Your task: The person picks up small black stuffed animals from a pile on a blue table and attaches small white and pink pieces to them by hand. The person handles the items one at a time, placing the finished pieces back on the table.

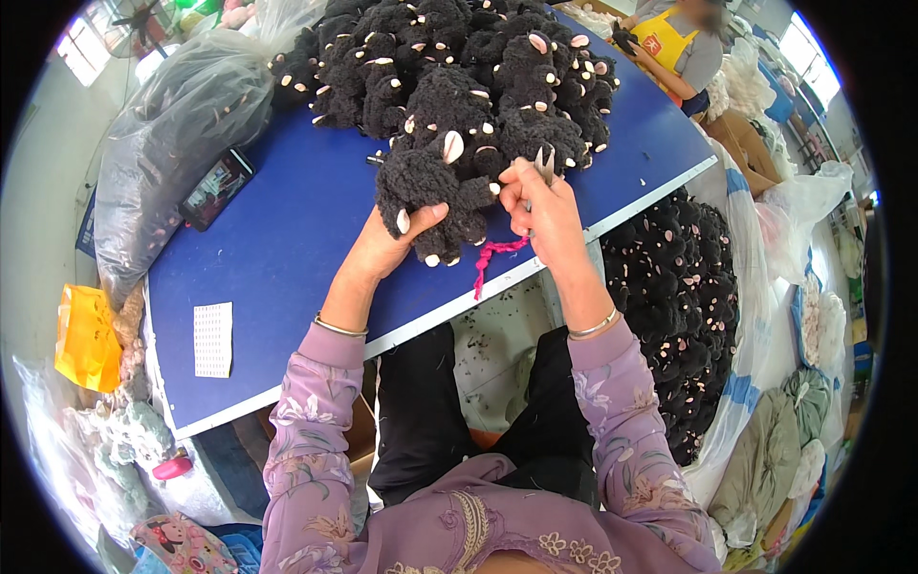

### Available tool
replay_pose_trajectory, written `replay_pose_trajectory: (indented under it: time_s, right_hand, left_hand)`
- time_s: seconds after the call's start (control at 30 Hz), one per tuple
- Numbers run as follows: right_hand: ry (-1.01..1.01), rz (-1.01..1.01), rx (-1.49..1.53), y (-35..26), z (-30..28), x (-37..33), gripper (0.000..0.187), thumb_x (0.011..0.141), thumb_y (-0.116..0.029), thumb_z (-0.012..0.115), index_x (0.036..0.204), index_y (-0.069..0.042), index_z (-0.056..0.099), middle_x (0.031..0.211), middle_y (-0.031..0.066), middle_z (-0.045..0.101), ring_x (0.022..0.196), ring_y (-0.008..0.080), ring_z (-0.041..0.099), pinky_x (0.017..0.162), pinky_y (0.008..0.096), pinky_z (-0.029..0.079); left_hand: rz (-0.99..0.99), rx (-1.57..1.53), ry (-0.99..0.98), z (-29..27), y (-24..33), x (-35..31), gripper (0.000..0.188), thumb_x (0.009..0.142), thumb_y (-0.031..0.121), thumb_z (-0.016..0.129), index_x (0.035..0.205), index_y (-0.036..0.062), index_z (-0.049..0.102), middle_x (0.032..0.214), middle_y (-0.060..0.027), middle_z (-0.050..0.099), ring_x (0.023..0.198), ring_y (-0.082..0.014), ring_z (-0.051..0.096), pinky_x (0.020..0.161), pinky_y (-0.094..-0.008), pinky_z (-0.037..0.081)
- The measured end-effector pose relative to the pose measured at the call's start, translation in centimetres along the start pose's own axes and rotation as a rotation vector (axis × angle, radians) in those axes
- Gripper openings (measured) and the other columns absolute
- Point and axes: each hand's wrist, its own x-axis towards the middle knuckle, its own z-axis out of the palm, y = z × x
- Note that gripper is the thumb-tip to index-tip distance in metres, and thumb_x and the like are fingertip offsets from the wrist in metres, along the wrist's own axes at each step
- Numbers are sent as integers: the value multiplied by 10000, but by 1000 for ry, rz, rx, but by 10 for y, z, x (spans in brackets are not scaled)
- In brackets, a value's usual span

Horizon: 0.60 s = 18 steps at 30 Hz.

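A fluffy black plush toy (421,187) with pale pink ears and paws is gripped in my left hand (382,241), the thumb lying across its body. It is held over the front edge of the blue table. Closed around a pair of small metal snips (545,165), my right hand (553,218) is beside the toy, its fingertips close to one pale paw. Whether they touch that paw or pinch a thread, I cannot tell. A bright pink cord (490,253) hangs below my right hand. The snips' handles are hidden in my palm.
Many black plush toys (459,57) are heaped on the blue table (277,277). More fill a large bag (674,306) at the right. A phone (218,188) leans on a clear bag (182,124) at the left, near a white printed sheet (212,340). Another person (674,48) works far right.
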Motion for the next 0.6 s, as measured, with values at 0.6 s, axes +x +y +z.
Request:
replay_pose_trajectory:
  time_s: [0.6]
  right_hand:
    - [248,-332,-432,25,9,8,157,861,-105,679,916,21,602,786,-8,600,731,39,509,659,222,446]
  left_hand:
    - [201,283,223,3,-10,5,185,948,193,565,1032,31,536,875,-32,615,660,-67,553,543,-207,426]
